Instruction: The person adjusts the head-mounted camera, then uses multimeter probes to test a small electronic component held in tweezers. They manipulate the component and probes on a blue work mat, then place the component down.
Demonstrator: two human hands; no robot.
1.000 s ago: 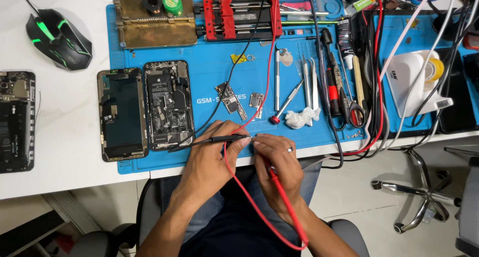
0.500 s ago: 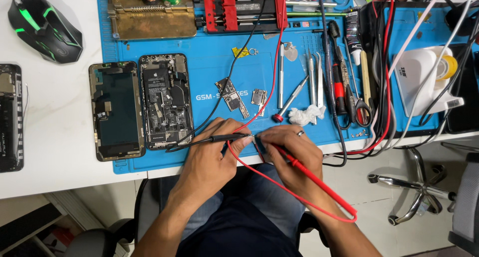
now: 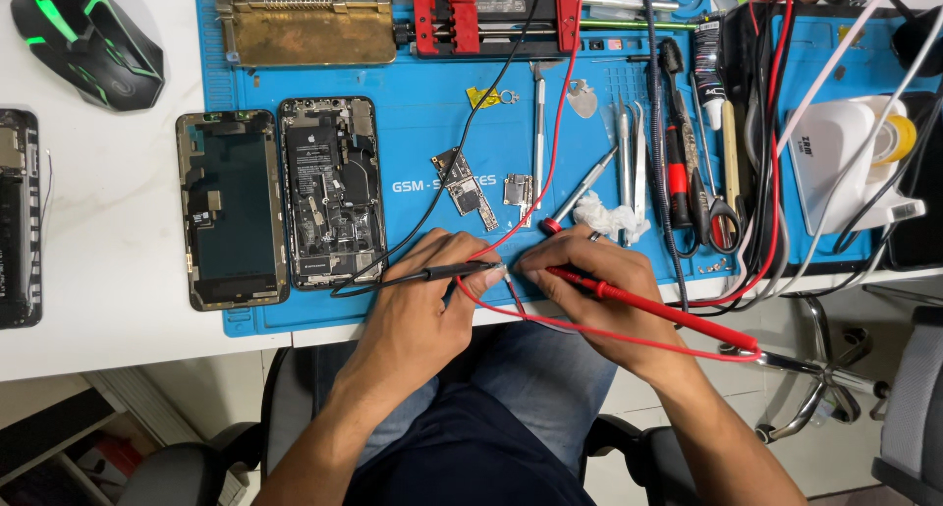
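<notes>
- Fingers of the left hand (image 3: 417, 305) are closed around a black probe (image 3: 447, 270), held level with its tip pointing right toward the other hand.
- The right hand (image 3: 594, 280) is closed on a red probe (image 3: 638, 302), its tip pointing left, so the two tips meet over a small part pinched between the fingertips at the front edge of the blue mat (image 3: 413, 187); what that part is I cannot tell.
- This looks like a probing step, both tips on one small piece; the next move seems to call for steady tips and no slipping.
- Red and black leads run up across the mat.
- An opened phone (image 3: 329, 192) and its screen (image 3: 233, 211) lie left of the hands; a small board (image 3: 464, 189) and tweezers (image 3: 629, 167) lie just beyond them.
</notes>
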